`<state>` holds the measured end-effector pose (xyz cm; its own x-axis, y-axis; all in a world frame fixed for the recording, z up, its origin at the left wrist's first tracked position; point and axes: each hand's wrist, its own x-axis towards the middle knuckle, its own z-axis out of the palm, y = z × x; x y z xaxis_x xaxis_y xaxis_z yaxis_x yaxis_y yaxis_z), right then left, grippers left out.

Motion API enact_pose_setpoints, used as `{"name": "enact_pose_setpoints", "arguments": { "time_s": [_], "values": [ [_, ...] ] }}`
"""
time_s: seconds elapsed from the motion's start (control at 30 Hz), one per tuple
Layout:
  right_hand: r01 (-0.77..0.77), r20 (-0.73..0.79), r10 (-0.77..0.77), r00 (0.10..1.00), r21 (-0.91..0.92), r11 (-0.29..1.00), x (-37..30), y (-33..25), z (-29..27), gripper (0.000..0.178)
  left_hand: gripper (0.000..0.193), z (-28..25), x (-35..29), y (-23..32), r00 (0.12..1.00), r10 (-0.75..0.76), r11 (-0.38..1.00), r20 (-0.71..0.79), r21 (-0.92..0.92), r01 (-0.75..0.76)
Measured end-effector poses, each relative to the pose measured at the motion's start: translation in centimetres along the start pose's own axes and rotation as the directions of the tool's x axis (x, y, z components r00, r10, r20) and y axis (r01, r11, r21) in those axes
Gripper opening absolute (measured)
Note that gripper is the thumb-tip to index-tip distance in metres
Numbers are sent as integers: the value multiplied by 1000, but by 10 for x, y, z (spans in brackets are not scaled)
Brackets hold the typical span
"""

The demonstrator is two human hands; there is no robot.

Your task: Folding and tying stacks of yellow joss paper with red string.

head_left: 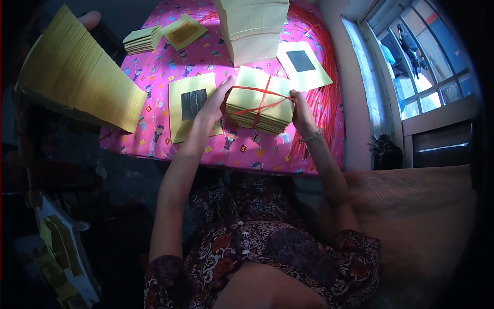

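In front of me on the table sits a bundle of yellow envelope-like paper pieces (257, 105), with red plastic strips crossed over its top. My left hand (213, 103) lies along the bundle's left side, fingers stretched out away from me; its thumb is hard to make out. At the right corner my right hand (302, 110) is closed, pinching the red strip (280, 95) where its lines meet. Under my left wrist is a flat yellow sheet with a dark rectangle (193, 105). Another yellow sheet with a dark patch (314, 72) lies beyond my right hand.
A tall pale stack (257, 31) stands behind the bundle, and a long yellow paper stack (82, 72) rises at the left. Loose red strips (327, 67) run down the right edge of the pink patterned tablecloth (242, 159). A small paper pile (143, 40) lies far left.
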<state>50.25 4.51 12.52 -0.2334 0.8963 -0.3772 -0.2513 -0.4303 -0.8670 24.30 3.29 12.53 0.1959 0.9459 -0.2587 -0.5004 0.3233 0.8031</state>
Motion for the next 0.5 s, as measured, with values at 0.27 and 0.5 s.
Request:
{"name": "enact_pose_setpoints", "arguments": {
  "time_s": [0.27,0.5],
  "values": [
    [4,141,5,990,-64,998,-1,-9,3,72,50,5,-10,-6,992,-124,985,-14,-124,121],
    [-470,282,500,819,-171,866,14,-47,-25,94,99,-7,-9,42,954,-258,762,-154,574,299]
  ]
}}
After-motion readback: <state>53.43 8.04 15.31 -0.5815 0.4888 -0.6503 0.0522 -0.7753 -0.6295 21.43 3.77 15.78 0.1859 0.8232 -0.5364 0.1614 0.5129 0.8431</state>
